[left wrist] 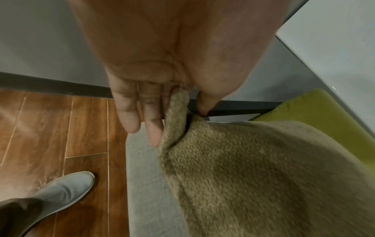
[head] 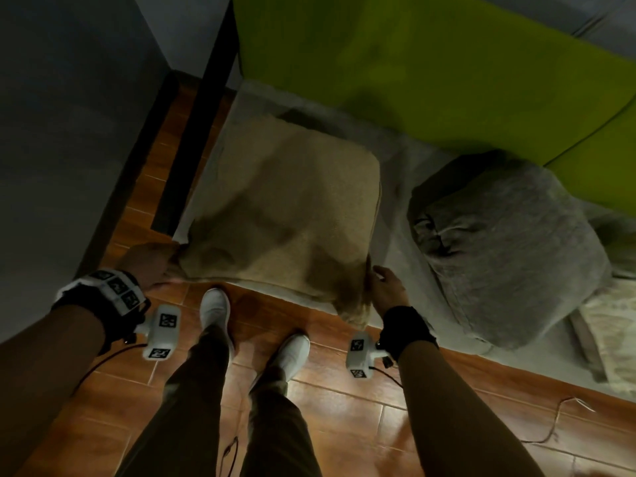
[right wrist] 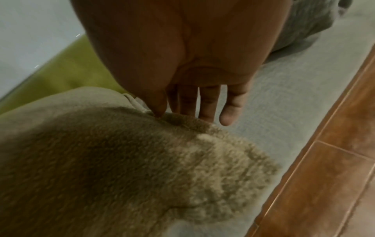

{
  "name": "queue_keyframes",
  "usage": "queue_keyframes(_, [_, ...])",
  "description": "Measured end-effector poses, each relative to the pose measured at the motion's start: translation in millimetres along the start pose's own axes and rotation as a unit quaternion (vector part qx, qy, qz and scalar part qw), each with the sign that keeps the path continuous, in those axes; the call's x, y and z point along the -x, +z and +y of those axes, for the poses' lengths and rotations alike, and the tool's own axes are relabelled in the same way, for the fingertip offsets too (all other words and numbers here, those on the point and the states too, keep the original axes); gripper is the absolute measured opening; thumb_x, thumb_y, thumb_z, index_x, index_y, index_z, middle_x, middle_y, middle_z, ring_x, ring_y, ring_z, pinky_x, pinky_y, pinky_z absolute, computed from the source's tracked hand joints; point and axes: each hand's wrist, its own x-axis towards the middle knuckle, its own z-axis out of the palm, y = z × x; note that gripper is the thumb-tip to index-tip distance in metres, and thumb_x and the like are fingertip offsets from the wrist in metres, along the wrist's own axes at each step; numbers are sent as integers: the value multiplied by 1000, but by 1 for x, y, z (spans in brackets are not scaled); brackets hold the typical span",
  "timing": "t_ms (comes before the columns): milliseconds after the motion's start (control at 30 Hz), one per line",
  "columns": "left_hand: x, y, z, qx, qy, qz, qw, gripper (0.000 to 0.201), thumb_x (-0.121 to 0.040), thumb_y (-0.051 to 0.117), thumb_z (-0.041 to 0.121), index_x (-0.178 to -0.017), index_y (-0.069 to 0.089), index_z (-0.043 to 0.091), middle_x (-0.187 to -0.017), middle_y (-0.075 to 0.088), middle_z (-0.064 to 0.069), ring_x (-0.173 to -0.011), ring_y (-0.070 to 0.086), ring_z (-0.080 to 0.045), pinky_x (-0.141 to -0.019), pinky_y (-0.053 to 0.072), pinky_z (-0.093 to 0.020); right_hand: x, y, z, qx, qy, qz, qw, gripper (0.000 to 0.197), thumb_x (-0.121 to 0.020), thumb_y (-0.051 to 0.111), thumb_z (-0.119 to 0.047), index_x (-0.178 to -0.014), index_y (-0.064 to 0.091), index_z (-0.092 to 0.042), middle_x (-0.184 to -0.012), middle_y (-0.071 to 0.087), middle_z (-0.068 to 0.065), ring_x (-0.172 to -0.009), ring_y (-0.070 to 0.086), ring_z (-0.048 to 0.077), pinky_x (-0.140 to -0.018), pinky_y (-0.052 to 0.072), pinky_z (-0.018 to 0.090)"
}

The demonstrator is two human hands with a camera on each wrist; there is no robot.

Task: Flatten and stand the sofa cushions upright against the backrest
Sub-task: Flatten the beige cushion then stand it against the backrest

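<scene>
A tan fuzzy cushion lies flat on the grey sofa seat, its near edge overhanging the front of the seat. Behind it rises the green backrest. My left hand pinches the cushion's near left corner between thumb and fingers. At the near right corner, my right hand has its thumb tip on the cushion. Its fingers stay straight beside that corner. A lumpy grey cushion slumps on the seat to the right.
I stand on a wooden plank floor, white shoes close to the sofa's front. A grey wall and a dark frame bound the left side. A patterned cloth lies at the far right. A thin cable trails on the floor.
</scene>
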Motion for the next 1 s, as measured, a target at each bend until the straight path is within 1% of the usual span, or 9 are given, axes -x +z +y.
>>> queue_keyframes(67, [-1,0,8,-28,28,7,999,38,-101,55,16,-132,57,-5,-130,60,-31,-109,63,-44,-67,50,-34,-9,-3,-4,31,-9,-7,999,33,-103,53,-34,-129,65,-18,-125,68,12,-106,64,29,-87,48,31])
queue_keyframes(167, [-4,-4,14,-43,27,22,998,34,-100,57,24,-126,62,2,-116,66,-26,-90,65,-36,-69,53,-40,-17,-10,-5,73,3,40,997,32,-102,53,-34,-123,68,-15,-119,70,15,-106,64,33,-88,51,36])
queue_keyframes(333, [-3,3,12,-96,75,90,988,29,-102,52,18,-120,57,-5,-109,58,-25,-107,60,-43,-86,48,-43,-11,-1,-10,133,-9,69,989,32,-104,49,-28,-128,64,-13,-128,65,19,-115,61,36,-88,48,37])
queue_keyframes(433, [16,12,26,-156,177,122,964,51,-101,52,29,-144,42,3,-143,44,-24,-133,42,-43,-105,37,-43,15,0,-21,90,-155,141,974,43,-102,47,-30,-144,50,-19,-150,46,12,-136,44,35,-110,39,46])
queue_keyframes(500, [39,21,41,-217,310,110,919,68,-96,58,46,-153,30,22,-161,24,-10,-145,27,-36,-112,28,-47,40,5,-37,101,-258,144,950,53,-104,46,-37,-154,37,-24,-162,31,7,-148,25,30,-119,24,49])
queue_keyframes(567, [49,40,55,-290,459,92,835,87,-86,62,62,-157,21,33,-166,6,-8,-151,11,-32,-116,19,-56,53,20,-54,131,-297,129,937,62,-104,41,-50,-160,20,-34,-170,10,-1,-155,4,24,-122,8,46])
queue_keyframes(633, [46,65,72,-391,516,75,758,100,-78,52,79,-158,7,40,-167,-10,-8,-153,-5,-34,-119,7,-60,49,41,-67,159,-307,130,929,68,-101,29,-63,-160,5,-40,-171,-6,-5,-156,-11,21,-124,-3,44])
queue_keyframes(733, [20,95,87,-513,491,63,702,110,-66,37,94,-154,-12,49,-165,-24,-5,-151,-15,-39,-116,3,-70,21,76,-70,150,-271,128,942,68,-101,18,-66,-158,-11,-44,-169,-18,-9,-153,-23,16,-126,-6,53])
queue_keyframes(1000, [-42,126,72,-597,411,-13,689,115,-61,26,99,-143,-36,47,-152,-49,-3,-138,-45,-35,-109,-10,-76,-37,125,-41,145,-242,131,950,72,-98,21,-70,-146,-29,-54,-155,-42,-21,-150,-29,15,-118,-17,62])
